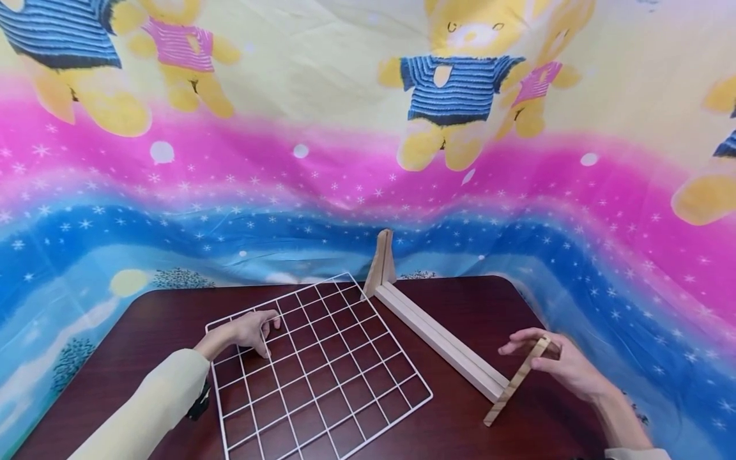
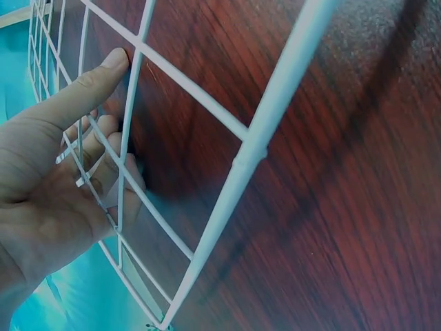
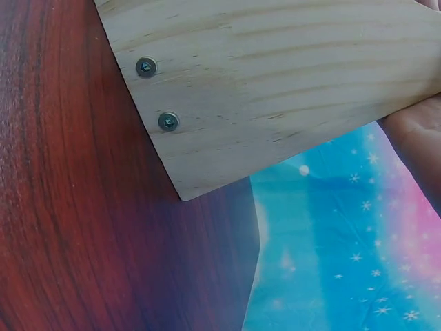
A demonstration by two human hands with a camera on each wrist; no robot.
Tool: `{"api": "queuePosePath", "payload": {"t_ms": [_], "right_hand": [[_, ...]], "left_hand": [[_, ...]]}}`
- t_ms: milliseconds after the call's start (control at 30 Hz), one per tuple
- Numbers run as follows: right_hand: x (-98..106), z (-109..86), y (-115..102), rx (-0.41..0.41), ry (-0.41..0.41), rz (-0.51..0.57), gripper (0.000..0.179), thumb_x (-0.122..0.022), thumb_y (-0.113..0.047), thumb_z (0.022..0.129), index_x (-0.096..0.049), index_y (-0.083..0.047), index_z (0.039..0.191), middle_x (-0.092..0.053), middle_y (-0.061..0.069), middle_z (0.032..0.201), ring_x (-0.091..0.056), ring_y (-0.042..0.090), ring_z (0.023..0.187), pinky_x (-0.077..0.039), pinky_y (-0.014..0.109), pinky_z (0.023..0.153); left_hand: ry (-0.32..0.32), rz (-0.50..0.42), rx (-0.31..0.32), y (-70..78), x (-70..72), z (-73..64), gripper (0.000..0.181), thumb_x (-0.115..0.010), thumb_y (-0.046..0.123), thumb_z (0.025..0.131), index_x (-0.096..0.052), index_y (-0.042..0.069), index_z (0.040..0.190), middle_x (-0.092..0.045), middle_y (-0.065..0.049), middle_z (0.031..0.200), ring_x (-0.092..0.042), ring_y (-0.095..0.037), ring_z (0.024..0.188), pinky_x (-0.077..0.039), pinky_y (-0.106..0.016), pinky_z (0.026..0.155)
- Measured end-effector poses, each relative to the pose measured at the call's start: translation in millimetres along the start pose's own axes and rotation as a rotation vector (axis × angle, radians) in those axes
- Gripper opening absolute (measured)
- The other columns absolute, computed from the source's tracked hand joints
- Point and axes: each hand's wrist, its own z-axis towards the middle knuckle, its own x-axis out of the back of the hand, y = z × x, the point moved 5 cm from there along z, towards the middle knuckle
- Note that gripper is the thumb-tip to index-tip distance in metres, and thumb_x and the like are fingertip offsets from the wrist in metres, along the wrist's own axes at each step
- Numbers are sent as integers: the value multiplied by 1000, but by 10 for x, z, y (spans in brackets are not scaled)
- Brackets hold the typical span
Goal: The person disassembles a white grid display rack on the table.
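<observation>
A white wire grid panel (image 1: pixel 430 395) slants over the left half of the table. My left hand (image 1: pixel 253 330) holds it near its far left edge. In the left wrist view, the thumb (image 2: pixel 93 83) lies on the near side of the wires and curled fingers show behind them. At the right, a pale wooden stand has a long grooved rail (image 1: pixel 437 335) between two upright end panels. My right hand (image 1: pixel 569 369) grips the top of the near end panel (image 1: pixel 506 401), thumb on one face. Two screws (image 3: pixel 169 122) sit in that panel's outer face.
The dark red-brown wooden table (image 1: pixel 172 313) has a rounded far edge. A cloth (image 1: pixel 322 172) printed with teddy bears and snowflakes hangs behind it and around both sides. The stand's far end panel (image 1: pixel 381 263) rises close to the grid's far corner.
</observation>
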Motion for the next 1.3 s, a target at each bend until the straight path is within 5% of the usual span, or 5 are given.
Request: {"api": "queuePosePath", "payload": {"t_ms": [267, 500, 767, 967, 1300], "right_hand": [[-15, 8, -1, 10, -4, 10, 40, -40, 18, 93, -42, 13, 133, -58, 30, 121, -54, 30, 120, -42, 30, 96], [-16, 11, -11, 15, 15, 23, 39, -39, 20, 92, -44, 13, 130, -58, 30, 120, -54, 32, 119, -42, 30, 96], [-60, 34, 10, 39, 38, 91, 38, -39, 18, 94, -46, 10, 130, -60, 27, 119, -55, 33, 119, -41, 30, 98], [-80, 48, 7, 40, 38, 108, 38, -39, 19, 93, -45, 13, 130, -61, 25, 119, -56, 33, 119, -42, 31, 98], [-113, 54, -6, 40, 45, 114, 38, -39, 19, 93, -46, 11, 130, -62, 24, 118, -56, 32, 118, -42, 31, 97]], "left_hand": [[-2, -15, 51, -66, -11, -25, 55, -82, -10, 64, -48, -5, 107, -49, -10, 77, -43, -13, 58, -40, -27, 55], [13, -58, 7, -120, 13, -33, 63, -79, -12, 67, -46, -13, 120, -48, -15, 84, -42, -14, 61, -39, -25, 55], [52, 89, -15, -96, 80, -39, 68, -79, -6, 66, -48, -15, 125, -49, -14, 96, -46, -21, 76, -41, -29, 65], [83, 250, 5, -81, 112, -58, 67, -82, 3, 66, -53, -8, 126, -51, -15, 105, -47, -33, 97, -41, -43, 82], [65, 250, 33, -114, 118, -100, 65, -81, 8, 75, -52, -4, 132, -46, -18, 119, -42, -36, 105, -39, -50, 87]]}}
